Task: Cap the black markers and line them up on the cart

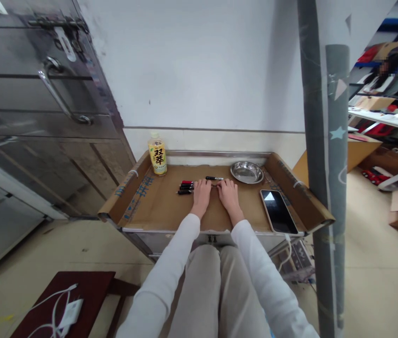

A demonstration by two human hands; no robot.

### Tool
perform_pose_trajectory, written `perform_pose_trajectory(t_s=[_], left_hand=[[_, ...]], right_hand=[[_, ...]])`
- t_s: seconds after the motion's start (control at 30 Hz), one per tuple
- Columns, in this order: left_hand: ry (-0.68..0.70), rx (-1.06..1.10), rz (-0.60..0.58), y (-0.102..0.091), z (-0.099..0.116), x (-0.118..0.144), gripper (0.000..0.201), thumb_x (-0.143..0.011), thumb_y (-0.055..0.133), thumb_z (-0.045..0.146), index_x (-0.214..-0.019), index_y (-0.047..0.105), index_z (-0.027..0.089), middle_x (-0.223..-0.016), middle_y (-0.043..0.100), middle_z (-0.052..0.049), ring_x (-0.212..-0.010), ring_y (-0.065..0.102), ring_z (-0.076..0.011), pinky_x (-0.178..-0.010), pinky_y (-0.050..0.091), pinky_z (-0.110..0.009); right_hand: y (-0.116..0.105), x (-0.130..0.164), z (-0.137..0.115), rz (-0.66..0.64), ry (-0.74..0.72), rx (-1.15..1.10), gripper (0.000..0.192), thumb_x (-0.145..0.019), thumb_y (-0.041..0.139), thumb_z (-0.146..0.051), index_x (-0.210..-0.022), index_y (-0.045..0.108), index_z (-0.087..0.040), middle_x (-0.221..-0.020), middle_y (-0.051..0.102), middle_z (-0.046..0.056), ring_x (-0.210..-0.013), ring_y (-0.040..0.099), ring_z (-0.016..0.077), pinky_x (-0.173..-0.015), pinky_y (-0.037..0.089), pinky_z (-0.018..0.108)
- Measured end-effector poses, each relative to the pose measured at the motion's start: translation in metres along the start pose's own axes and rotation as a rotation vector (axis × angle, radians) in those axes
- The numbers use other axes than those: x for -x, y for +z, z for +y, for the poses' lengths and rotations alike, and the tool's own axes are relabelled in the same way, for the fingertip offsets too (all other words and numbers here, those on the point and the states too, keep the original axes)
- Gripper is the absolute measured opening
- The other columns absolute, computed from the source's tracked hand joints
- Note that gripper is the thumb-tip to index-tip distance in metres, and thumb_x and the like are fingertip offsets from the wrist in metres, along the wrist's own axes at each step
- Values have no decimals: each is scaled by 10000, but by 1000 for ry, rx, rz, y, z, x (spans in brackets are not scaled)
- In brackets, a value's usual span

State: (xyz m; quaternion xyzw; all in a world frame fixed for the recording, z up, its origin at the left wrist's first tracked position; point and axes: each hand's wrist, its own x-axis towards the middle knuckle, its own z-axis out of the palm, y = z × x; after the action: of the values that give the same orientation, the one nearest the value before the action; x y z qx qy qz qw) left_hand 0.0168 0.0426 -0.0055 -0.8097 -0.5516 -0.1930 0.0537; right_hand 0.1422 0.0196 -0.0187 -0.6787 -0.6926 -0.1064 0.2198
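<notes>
Several pens (pixel 186 188) with black barrels, one with a red part, lie side by side on the cardboard-lined top. My left hand (pixel 202 193) is beside their right ends and hides part of them, its fingers bent down and closed. A thin dark pen-like piece (pixel 215 186) shows between my two hands. At its right end my right hand (pixel 228 193) has its fingertips closed on it. Most of that piece is hidden by my fingers. Just beyond the hands, another black pen (pixel 214 178) lies crosswise.
A yellow-labelled bottle (pixel 158 157) stands at the back left. A round metal dish (pixel 247 172) sits at the back right, with a phone (pixel 278 211) on a cable in front. Cardboard walls (pixel 301 195) edge both sides. A tall grey roll (pixel 336 141) rises on the right.
</notes>
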Motion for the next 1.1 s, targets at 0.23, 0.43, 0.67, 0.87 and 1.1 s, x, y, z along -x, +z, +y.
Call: perform_pose_trajectory(t_s=[0.23, 0.43, 0.67, 0.87, 1.1], left_hand=[[33, 59, -7, 5, -1, -1, 186, -968, 423, 164, -1022, 601, 149, -1007, 634, -116, -972, 579, -240, -885, 405, -359], [26, 216, 31, 12, -6, -2, 145, -949, 472, 151, -973, 616, 149, -1006, 643, -106, -958, 598, -221, -900, 439, -365], [49, 430, 63, 15, -10, -2, 175, -933, 460, 106, -971, 622, 160, -1006, 661, -88, -954, 616, -197, -898, 477, -362], [63, 470, 51, 12, -9, 0, 218, -925, 427, 74, -1000, 614, 158, -1051, 666, -95, -997, 608, -196, -938, 472, -362], [29, 458, 37, 10, -7, 2, 197, -932, 415, 80, -1015, 574, 160, -1062, 644, -99, -1019, 597, -190, -954, 468, -351]], right_hand=[[1, 0, 0, -15, -8, 8, 236, -988, 409, -236, -1070, 622, -176, -1075, 621, 122, -974, 500, 246, -809, 305, 344], [0, 1, -1, -17, 27, 30, 232, -987, 422, -251, -1058, 630, -177, -1073, 620, 118, -980, 501, 249, -809, 298, 345], [0, 2, -1, -10, 31, 26, 215, -979, 439, -249, -1043, 631, -174, -1056, 620, 124, -974, 500, 249, -806, 297, 346], [2, 1, 0, 3, 30, 12, 214, -975, 443, -235, -1040, 636, -170, -1049, 630, 127, -971, 508, 250, -805, 299, 352], [4, 0, 1, -13, -10, -23, 220, -984, 450, -253, -1042, 645, -169, -1060, 651, 118, -987, 517, 246, -819, 297, 346]])
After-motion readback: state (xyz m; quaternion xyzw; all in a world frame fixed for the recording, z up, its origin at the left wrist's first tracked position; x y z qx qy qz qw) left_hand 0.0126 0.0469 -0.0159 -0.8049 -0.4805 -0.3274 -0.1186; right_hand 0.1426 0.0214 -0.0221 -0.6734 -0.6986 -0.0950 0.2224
